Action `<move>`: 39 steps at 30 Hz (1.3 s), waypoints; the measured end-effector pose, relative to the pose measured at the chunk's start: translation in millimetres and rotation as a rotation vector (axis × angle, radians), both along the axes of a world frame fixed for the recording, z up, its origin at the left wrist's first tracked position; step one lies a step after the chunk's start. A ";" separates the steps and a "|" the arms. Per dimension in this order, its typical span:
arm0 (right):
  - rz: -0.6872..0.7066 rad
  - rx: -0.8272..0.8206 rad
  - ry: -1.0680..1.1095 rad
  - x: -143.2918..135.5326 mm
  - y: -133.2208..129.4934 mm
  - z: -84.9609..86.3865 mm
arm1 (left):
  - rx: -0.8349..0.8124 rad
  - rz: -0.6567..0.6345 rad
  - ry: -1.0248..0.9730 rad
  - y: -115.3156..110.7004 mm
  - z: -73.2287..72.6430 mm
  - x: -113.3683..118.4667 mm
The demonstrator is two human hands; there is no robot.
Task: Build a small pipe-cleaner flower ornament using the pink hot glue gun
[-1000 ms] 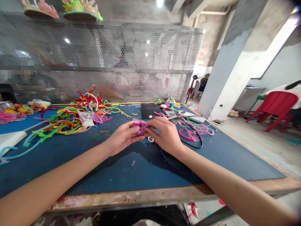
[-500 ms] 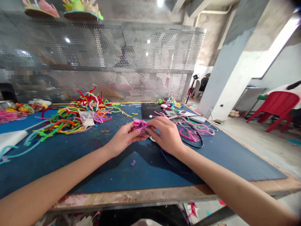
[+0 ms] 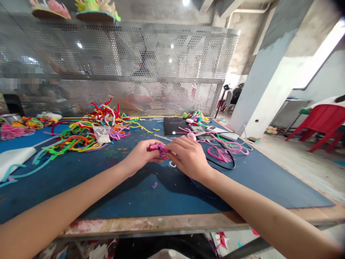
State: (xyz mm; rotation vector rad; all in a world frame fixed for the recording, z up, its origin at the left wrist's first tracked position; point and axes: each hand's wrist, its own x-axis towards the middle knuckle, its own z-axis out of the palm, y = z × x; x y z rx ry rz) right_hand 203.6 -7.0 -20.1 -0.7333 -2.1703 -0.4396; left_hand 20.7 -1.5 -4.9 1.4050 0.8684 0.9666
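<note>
My left grip (image 3: 138, 156) is clasping the fuzzy pink-purple piece (image 3: 161, 148); my right grip (image 3: 191, 156) is pinching its 3 o'clock edge. I'm holding it over the table (image 3: 121, 199). From the piece: white ring (image 3: 170, 164) showing at 5, purple scrap (image 3: 154, 185) lying at 6, pipe-cleaner pile (image 3: 77, 141) sitting at 9.

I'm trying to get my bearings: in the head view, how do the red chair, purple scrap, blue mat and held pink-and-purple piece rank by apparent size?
Largest to smallest, as they look:
1. Blue mat
2. Red chair, though it stands farther off
3. Pink-and-purple piece, partly hidden
4. Purple scrap
</note>
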 end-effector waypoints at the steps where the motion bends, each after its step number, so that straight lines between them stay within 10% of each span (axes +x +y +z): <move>1: -0.004 -0.012 0.012 0.4 -0.1 1.0 | 0.001 -0.032 0.048 0.9 4.3 -2.4; 12: -0.046 -0.058 0.188 12.6 4.5 10.8 | 0.279 -0.441 0.951 -4.3 11.2 -20.6; 39: -0.019 -0.062 0.159 7.3 4.9 8.7 | 0.449 -0.602 1.109 -2.0 20.5 -28.7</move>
